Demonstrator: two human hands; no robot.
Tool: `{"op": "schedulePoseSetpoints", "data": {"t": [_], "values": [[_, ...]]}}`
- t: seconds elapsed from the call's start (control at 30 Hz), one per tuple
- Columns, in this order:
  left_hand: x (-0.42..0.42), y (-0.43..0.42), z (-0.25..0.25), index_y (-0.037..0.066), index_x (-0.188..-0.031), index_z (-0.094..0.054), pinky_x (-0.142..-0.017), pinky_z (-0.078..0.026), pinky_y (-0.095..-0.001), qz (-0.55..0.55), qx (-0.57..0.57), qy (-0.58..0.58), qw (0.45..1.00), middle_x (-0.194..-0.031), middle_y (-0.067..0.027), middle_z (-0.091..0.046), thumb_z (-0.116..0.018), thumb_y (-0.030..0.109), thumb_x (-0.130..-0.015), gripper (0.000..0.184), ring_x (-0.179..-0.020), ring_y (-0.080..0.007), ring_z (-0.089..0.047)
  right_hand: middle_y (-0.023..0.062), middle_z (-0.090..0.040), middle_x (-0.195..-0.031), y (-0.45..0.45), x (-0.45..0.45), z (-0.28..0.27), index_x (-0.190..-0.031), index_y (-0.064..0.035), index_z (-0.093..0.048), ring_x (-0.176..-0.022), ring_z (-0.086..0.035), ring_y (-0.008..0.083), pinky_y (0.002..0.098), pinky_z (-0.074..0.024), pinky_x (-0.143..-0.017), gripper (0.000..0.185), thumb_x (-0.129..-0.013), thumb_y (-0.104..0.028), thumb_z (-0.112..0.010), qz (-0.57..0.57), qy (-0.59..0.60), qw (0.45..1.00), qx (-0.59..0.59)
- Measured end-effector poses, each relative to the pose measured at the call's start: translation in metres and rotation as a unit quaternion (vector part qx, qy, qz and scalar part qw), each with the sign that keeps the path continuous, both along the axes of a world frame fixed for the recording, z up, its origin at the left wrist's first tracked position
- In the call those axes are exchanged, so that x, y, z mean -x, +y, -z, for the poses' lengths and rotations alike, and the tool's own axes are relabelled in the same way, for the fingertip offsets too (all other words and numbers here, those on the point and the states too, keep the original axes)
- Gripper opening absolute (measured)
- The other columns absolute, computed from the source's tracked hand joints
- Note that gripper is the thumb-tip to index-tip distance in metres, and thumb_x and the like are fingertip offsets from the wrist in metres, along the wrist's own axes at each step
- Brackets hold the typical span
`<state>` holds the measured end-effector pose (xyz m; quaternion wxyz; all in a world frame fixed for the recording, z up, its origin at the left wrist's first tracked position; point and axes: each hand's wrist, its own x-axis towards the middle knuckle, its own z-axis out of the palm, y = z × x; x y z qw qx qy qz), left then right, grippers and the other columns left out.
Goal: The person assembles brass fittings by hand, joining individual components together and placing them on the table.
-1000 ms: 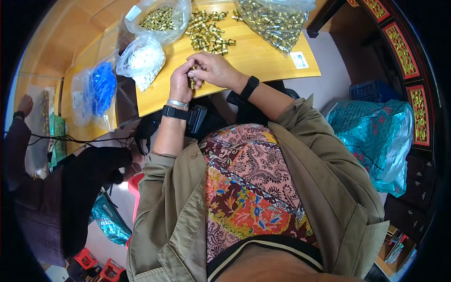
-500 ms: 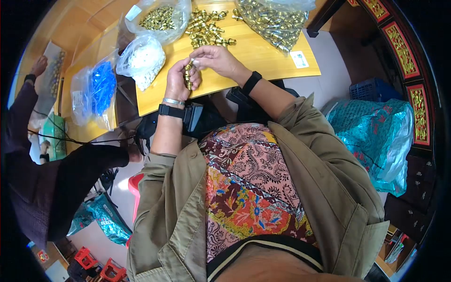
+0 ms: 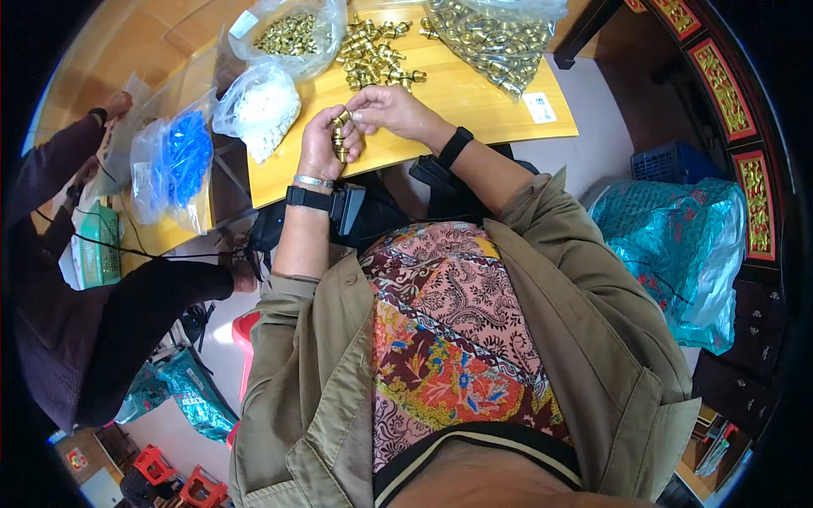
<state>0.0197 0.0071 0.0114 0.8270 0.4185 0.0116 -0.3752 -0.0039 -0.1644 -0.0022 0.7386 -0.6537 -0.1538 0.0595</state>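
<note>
Inside the pinching right hand (image 3: 388, 113) hides the top of a knobbly brass-coloured metal fitting (image 3: 340, 142), held in the half-curled left hand (image 3: 320, 149)

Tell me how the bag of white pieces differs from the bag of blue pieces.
The bag of white pieces looks rounded and bunched; the bag of blue pieces looks flatter and longer.
The white bag is nearer the brass pile; the blue bag is farther left.
Both are see-through plastic.

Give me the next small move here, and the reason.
Probably turn the far end of the brass piece with the right hand, keeping the left hand steady: its fingers curl round the piece, and the right fingertips are at that end.
</note>
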Motion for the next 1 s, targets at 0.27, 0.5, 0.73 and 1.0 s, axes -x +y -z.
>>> {"op": "schedulePoseSetpoints", "data": {"t": [0.27, 0.5, 0.73, 1.0], "values": [[0.001, 0.003, 0.003, 0.011, -0.06, -0.041, -0.038, -0.032, -0.0298, 0.011, -0.029, -0.024, 0.999, -0.049, -0.0062, -0.041, -0.041, 0.037, -0.09, 0.04, -0.041, -0.0215, -0.043, 0.0035, -0.064, -0.081, -0.007, -0.002, -0.001, -0.105, 0.0001, -0.062, -0.066, -0.057, 0.0087, 0.0226, -0.0482, -0.06, 0.022, -0.088, -0.015, -0.062, -0.003, 0.03, 0.999, 0.034], [-0.003, 0.003, 0.006, 0.005, -0.068, -0.049, -0.04, -0.033, -0.0307, -0.018, -0.005, 0.002, 1.0, -0.053, -0.0077, -0.044, -0.042, 0.035, -0.09, 0.038, -0.046, -0.0236, -0.047, 0.0053, -0.064, -0.068, -0.018, -0.057, -0.082, -0.098, 0.0014, -0.065, -0.054, -0.059, 0.0096, 0.0242, -0.0477, -0.052, 0.021, -0.085, -0.015, -0.064, 0.131, -0.088, 0.974, 0.161], [-0.005, 0.008, 0.016, 0.0, -0.087, -0.052, -0.041, -0.034, -0.0301, -0.012, 0.015, -0.009, 1.0, -0.054, -0.0069, -0.046, -0.037, 0.029, -0.093, 0.033, -0.046, -0.0219, -0.048, 0.015, -0.065, -0.108, 0.027, -0.139, -0.141, -0.12, -0.0053, -0.057, -0.089, -0.064, 0.0322, 0.0347, -0.051, -0.08, 0.038, -0.085, -0.017, -0.065, 0.219, -0.274, 0.893, 0.282], [0.001, 0.004, 0.005, 0.004, -0.075, -0.053, -0.041, -0.036, -0.0295, -0.03, 0.002, -0.007, 1.0, -0.055, -0.0081, -0.049, -0.037, 0.027, -0.091, 0.032, -0.046, -0.0224, -0.05, 0.0099, -0.069, -0.085, 0.107, -0.118, -0.111, -0.094, -0.0107, -0.07, -0.073, -0.065, 0.0235, 0.0311, -0.0505, -0.068, 0.021, -0.079, -0.025, -0.065, 0.065, -0.331, 0.866, 0.369]]}}
